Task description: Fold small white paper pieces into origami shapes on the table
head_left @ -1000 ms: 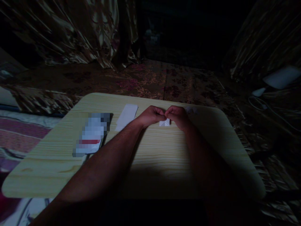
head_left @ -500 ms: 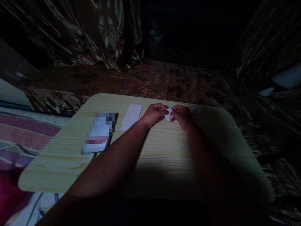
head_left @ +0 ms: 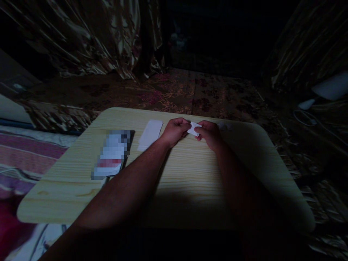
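A small folded piece of white paper [head_left: 194, 129] is held between both hands above the far middle of the table. My left hand [head_left: 176, 131] pinches its left edge with thumb and fingers. My right hand [head_left: 208, 133] grips the right side, its thumb lying on top of the paper. Left of my left hand lies a stack of white paper strips [head_left: 151, 133]. Just beyond my right hand are small white folded pieces [head_left: 225, 126], dim in the shadow.
The light wooden table [head_left: 185, 174] has rounded corners. A blurred-out package [head_left: 112, 154] lies on its left part. Behind stand patterned curtains [head_left: 114, 40] and a flowered cloth surface [head_left: 174, 90]. A striped cover [head_left: 32, 152] is at left, a white cable [head_left: 304, 117] at right.
The folded paper has turned in my fingers, from a pointed diamond shape to a flatter rectangle. Both hands have shifted very slightly; the view has moved a little.
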Available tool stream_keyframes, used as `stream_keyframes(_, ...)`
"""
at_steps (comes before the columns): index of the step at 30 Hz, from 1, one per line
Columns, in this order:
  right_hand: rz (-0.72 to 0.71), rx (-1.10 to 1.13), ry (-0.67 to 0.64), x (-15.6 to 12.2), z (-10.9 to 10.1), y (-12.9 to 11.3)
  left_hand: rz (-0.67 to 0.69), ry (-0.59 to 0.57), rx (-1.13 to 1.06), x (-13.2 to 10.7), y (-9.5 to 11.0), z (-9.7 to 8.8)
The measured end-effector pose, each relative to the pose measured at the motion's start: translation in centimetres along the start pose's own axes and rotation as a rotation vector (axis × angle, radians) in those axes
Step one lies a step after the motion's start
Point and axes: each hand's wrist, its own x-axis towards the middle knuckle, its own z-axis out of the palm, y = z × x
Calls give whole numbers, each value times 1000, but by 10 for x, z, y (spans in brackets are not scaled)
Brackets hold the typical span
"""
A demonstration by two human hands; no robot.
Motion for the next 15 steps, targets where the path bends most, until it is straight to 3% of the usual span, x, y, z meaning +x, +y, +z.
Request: stream_keyframes(15, -15, -193, 76, -5, 9, -6, 156, 105, 239, -1, -5, 4)
